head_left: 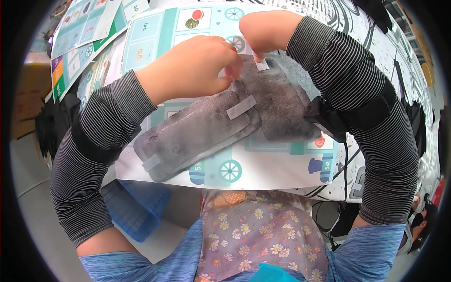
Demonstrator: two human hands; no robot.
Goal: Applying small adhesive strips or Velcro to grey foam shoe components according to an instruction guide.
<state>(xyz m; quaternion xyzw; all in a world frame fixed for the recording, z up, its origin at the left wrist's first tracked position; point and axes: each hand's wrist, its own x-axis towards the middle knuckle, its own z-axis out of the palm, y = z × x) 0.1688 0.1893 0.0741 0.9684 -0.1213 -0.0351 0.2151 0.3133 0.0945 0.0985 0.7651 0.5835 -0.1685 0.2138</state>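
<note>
A long grey fuzzy pad (192, 134) lies slantwise in front of me, with pale strips at its near end and upper end. Beyond it, to the right, is a second grey fuzzy piece (286, 108). My left hand (199, 63) is closed above where the two meet, its fingertips curled by their far edge; what they pinch is hidden. My right hand (268, 33) points down at the far edge of the second piece. Its fingers are closed at a small white tab (262, 65) there. Clear plastic film (298, 75) shows beside that piece.
A printed sheet (263, 176) with pictures and wheels covers the table under the pads. More printed sheets (87, 35) are piled at the far left. A blue plastic basket (134, 209) stands below the table's left edge. A black cable (346, 162) runs at the right.
</note>
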